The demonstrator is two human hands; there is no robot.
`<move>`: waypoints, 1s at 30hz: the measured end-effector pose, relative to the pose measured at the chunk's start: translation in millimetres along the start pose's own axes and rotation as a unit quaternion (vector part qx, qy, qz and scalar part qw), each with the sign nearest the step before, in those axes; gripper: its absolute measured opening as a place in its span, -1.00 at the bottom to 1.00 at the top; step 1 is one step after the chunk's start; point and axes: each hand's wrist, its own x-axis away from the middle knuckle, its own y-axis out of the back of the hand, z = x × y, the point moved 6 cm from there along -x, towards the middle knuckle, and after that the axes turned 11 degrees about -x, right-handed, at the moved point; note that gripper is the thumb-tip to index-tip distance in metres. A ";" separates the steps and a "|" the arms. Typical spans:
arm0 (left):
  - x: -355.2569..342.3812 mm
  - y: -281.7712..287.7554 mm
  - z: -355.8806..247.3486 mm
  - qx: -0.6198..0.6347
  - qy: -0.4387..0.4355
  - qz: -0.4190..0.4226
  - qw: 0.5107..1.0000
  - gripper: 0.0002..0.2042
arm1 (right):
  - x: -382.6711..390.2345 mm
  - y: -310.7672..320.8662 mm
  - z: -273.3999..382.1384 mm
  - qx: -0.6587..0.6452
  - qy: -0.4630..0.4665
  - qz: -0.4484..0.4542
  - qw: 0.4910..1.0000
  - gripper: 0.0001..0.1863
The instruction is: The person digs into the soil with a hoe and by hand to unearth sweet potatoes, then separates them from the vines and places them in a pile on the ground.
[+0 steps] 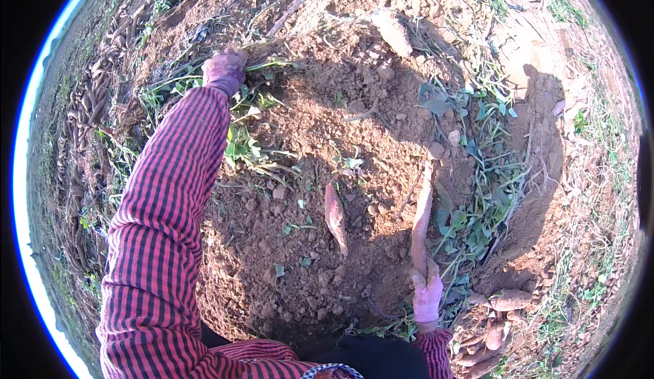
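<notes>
Right hand [427, 294] of mine holds a long root [422, 215] near the dug soil's [259, 243] right edge, gathering, I judge, and needing next a steady lift; whether my left hand [225, 67] grips vines [240, 146], I cannot tell.

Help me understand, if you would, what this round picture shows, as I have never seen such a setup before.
There is no machine here: a person works with their own two hands. The single picture comes from a wide fisheye camera worn on the head and looking down, so the edges look curved and picture left is the person's left.

Below lies loose brown soil with leafy green vines on the right. A reddish root lies near the middle, a paler root farther off, and a root pile at lower right.

The right hand holds a long, slim root by its near end. The left hand reaches out among green stems; its grasp is hard to make out.
</notes>
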 end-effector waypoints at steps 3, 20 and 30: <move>2.4 -33.6 51.7 0.101 0.095 0.103 0.985 -0.46 | 10.0 -29.9 12.1 -0.011 0.056 0.033 0.998 -0.51; 137.9 10.3 -216.2 0.263 -0.294 -0.064 0.917 -0.65 | -7.1 -123.2 43.0 0.019 0.074 0.201 0.977 -0.20; 269.2 -54.3 -129.7 0.050 -0.297 0.142 0.943 -0.67 | 132.4 165.6 -9.5 -0.106 -0.008 -0.307 0.946 -0.15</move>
